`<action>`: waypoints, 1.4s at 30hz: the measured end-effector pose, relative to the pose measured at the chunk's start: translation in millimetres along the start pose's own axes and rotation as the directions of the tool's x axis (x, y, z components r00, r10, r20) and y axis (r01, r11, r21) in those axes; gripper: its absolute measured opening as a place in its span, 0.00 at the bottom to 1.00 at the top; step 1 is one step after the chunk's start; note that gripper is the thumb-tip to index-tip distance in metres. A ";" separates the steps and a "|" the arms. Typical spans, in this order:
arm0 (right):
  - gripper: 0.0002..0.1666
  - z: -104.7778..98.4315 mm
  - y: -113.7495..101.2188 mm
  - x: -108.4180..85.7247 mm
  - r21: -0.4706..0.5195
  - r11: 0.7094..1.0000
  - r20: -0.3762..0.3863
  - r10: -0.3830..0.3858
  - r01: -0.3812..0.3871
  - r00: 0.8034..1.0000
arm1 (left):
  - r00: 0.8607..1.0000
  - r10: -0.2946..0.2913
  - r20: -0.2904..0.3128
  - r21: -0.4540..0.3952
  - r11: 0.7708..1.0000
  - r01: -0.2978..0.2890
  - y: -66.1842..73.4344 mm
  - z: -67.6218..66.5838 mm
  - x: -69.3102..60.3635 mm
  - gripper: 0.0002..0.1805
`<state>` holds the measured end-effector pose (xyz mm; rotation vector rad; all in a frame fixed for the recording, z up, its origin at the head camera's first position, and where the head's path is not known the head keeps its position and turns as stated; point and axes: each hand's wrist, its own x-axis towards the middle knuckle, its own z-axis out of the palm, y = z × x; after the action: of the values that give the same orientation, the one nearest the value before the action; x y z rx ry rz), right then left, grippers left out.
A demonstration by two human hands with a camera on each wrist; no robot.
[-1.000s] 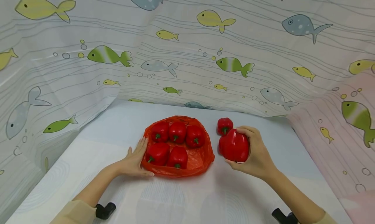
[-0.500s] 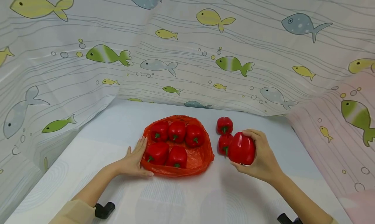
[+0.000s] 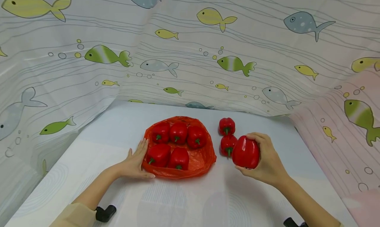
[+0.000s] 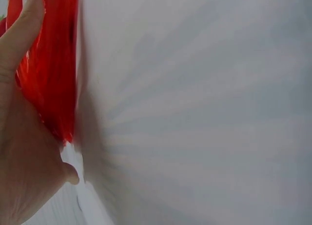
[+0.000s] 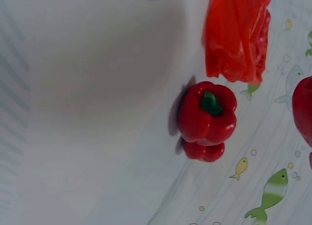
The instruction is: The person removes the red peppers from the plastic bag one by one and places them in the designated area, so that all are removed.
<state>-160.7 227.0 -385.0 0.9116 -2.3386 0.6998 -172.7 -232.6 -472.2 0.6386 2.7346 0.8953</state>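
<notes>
My right hand [image 3: 267, 161] holds a red bell pepper [image 3: 245, 152] between thumb and fingers, just off the table to the right of the bag. Only the edge of this pepper shows at the right of the right wrist view. My left hand [image 3: 133, 162] rests with straight fingers against the left side of a red plastic bag [image 3: 202, 162], whose mouth is spread wide. Inside the bag several red bell peppers [image 3: 178, 133] sit in two rows, green stems toward me. In the left wrist view the left thumb and fingers touch the bag's red wall [image 4: 53, 73].
Two more red bell peppers, a nearer one [image 3: 228, 145] and a farther one [image 3: 227, 126], stand one behind the other right of the bag. A pale patterned cloth covers the table [image 3: 196, 207]. A fish-print curtain [image 3: 190, 55] hangs behind and at both sides.
My right hand has moved a little right and toward me with its bell pepper, uncovering the nearer loose pepper. The left hand stays against the bag.
</notes>
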 end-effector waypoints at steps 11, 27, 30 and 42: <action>0.63 3.6 3.0 -6.4 0.006 1.000 0.052 0.029 -0.029 0.998 | 1.000 0.000 0.003 -0.006 1.000 0.000 -0.8 -0.2 -0.2 0.73; 0.57 31.6 10.6 -31.1 0.000 0.978 0.411 0.189 -0.208 0.892 | 1.000 0.014 -0.002 0.021 1.000 -0.014 -2.3 -0.3 1.5 0.73; 0.57 35.5 11.0 -33.6 0.012 0.969 0.487 0.209 -0.246 0.848 | 1.000 0.020 -0.004 0.012 1.000 -0.020 -0.5 -1.0 0.3 0.72; 0.53 47.8 9.9 -36.9 0.010 0.982 0.583 0.149 -0.191 0.798 | 1.000 0.001 0.003 -0.008 1.000 -0.001 0.5 1.2 -1.5 0.72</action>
<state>-158.1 219.8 -445.7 1.0688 -2.9881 0.6348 -170.8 -232.3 -472.8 0.6391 2.7269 0.9041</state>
